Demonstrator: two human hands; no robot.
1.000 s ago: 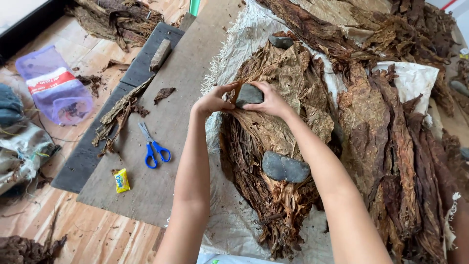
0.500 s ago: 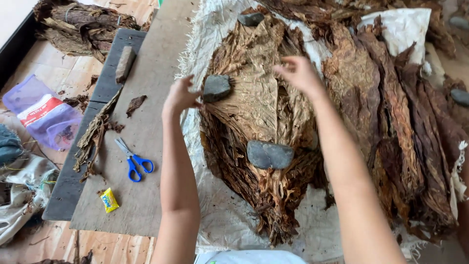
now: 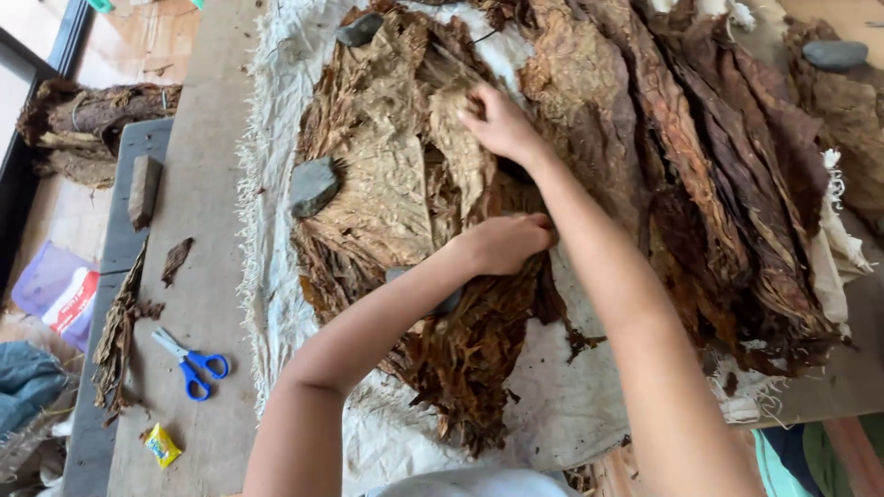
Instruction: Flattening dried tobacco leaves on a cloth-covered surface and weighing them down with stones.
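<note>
Fingers of both hands dig into the dried leaf pile (image 3: 405,212).
Left hand (image 3: 505,243) clutches leaves, fingertips buried; right hand (image 3: 497,124) pinches a leaf, having left the grey stone (image 3: 313,186).

Left of the left hand (image 3: 502,244) a grey-brown worktop (image 3: 207,184) runs beside a dark board (image 3: 120,230) — beyond both, a worn wooden floor (image 3: 138,37) catches soft daylight by a dark-framed edge (image 3: 28,120).

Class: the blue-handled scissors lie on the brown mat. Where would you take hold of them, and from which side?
Grip the blue-handled scissors by the two blue loops, coming from above on the lower right. The steel blades point up-left, away from the loops, and the scissors lie flat on the brown mat with nothing touching them.
</note>
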